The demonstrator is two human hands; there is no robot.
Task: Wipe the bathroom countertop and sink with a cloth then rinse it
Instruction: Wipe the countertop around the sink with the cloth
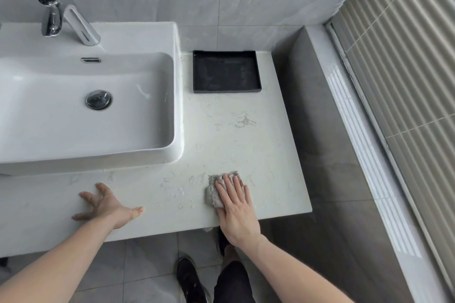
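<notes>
- Two hands on the countertop (246,130): right hand (235,206) flat, pressing the grey cloth (214,192) near its front right corner, half hiding it.
- Left hand (105,204) splayed, holding nothing.
- Sink (172,81) cut off left.

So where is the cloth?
The cloth lies flat on the countertop near its front right edge, under the right hand, in front of the black tray.
</notes>
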